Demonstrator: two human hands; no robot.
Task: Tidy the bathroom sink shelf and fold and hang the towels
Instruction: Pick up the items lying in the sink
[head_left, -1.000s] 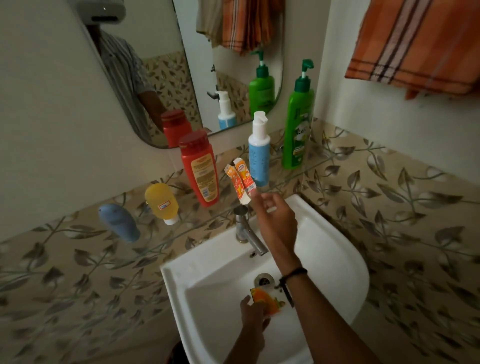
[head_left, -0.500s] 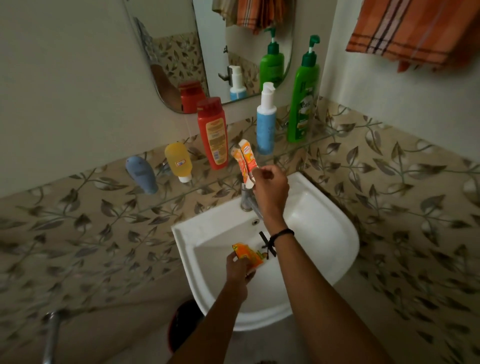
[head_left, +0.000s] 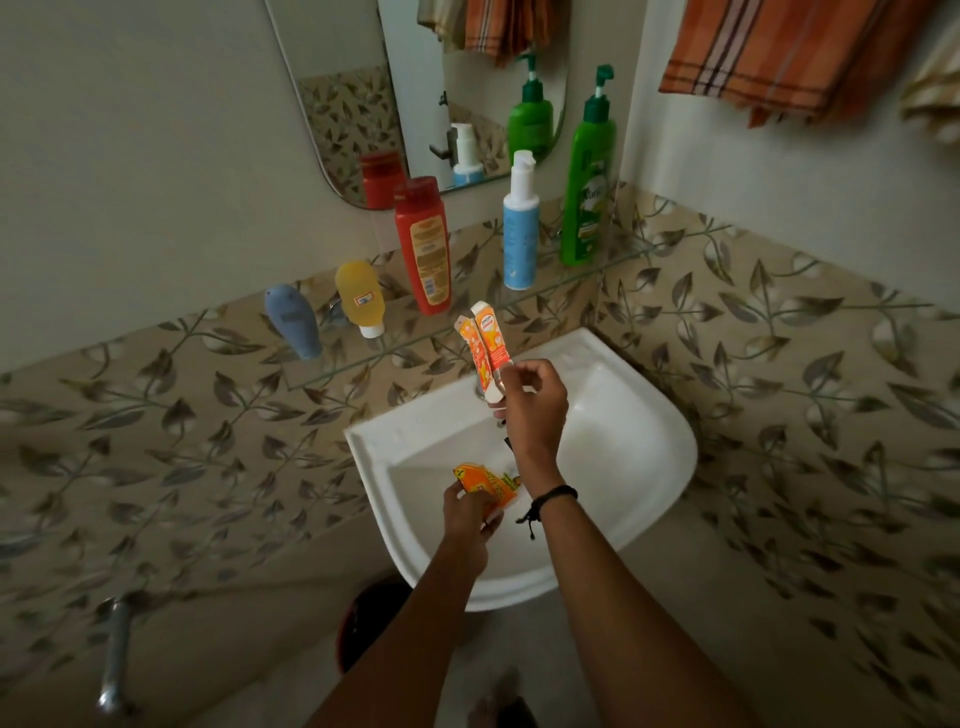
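Pinches two flat, glossy orange tubes (head_left: 485, 345) by their lower ends between curled fingers of the right hand (head_left: 535, 410), centre frame, above the white ceramic sink (head_left: 654, 447). Grips a crinkled orange packet (head_left: 483, 480) in the left hand (head_left: 467, 514), lower centre, over the basin. Finds a red plastic bottle (head_left: 423, 244) and a green pump bottle (head_left: 589, 171) upright on the clear glass shelf (head_left: 618, 259), and a striped orange woven towel (head_left: 769, 47) upper right.

Bare left arm (head_left: 410, 629) and right arm (head_left: 618, 597), 1 bracelet (head_left: 556, 493).
A thin black cord circles the right wrist, with a knot and short loose ends hanging from it.
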